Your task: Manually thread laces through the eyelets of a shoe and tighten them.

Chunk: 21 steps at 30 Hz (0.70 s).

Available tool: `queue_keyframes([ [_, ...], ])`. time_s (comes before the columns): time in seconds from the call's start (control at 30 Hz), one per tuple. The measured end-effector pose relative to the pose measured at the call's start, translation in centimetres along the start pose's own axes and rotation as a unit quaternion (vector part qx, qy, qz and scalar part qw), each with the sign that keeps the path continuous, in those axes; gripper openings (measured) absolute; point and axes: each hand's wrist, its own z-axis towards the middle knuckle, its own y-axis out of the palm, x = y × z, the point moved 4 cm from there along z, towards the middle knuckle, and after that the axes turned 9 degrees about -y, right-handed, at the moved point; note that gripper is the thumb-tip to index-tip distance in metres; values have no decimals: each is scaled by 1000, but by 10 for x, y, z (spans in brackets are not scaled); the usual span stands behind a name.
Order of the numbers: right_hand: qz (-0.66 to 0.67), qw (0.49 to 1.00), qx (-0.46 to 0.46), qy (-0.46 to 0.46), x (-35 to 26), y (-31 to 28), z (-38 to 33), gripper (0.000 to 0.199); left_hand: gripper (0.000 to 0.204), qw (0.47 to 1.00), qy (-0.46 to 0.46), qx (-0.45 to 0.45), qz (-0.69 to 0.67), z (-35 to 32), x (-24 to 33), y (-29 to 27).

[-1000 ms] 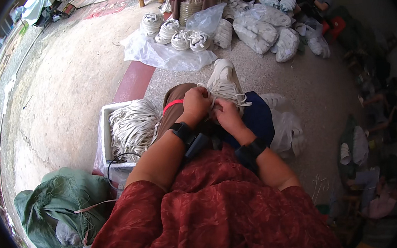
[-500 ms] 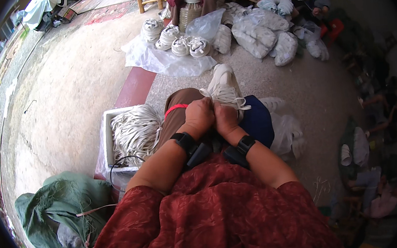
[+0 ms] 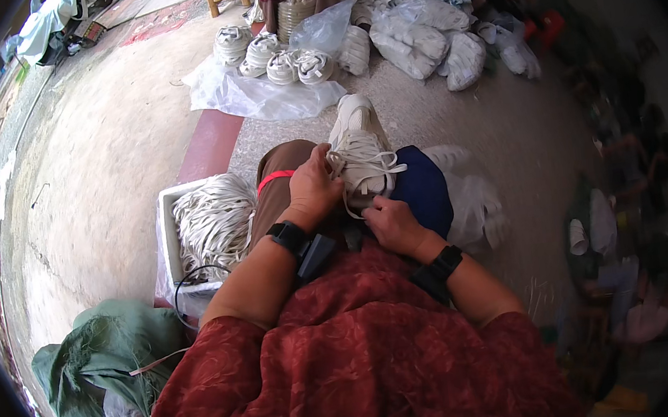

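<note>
A cream-white shoe rests between my knees with its toe pointing away. Loose white shoelace crosses its top in several loops. At the left side of the lacing is my left hand, its fingers closed around a lace strand at the shoe's edge. My right hand sits nearer my body, by the shoe's heel end, with fingertips pinched at a lace that curves down from the shoe. The lace end inside the pinch is hidden.
To my left stands a white foam box full of white laces, with a green sack nearer. Ahead, lace rolls lie on plastic sheeting before another person. Filled plastic bags lie further right.
My hands were together over the shoe's laces and have parted. The right moved toward my body and right; the left shifted to the shoe's left side. More of the lacing shows.
</note>
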Motion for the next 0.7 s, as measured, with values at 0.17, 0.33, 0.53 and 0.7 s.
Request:
queue_keyframes([
  [0.17, -132, 990, 9, 47, 10, 19, 12, 14, 52, 994, 76, 31, -73, 2, -3, 11],
  [0.33, -166, 984, 17, 56, 24, 32, 26, 20, 44, 984, 3, 15, -177, 6, -7, 12],
  [0.53, 57, 983, 156, 72, 34, -9, 21, 15, 32, 950, 5, 46, -310, 16, -30, 1],
  [0.7, 520, 770, 315, 193, 54, -87, 10, 33, 30, 912, -21, 73, -403, 23, -47, -9],
])
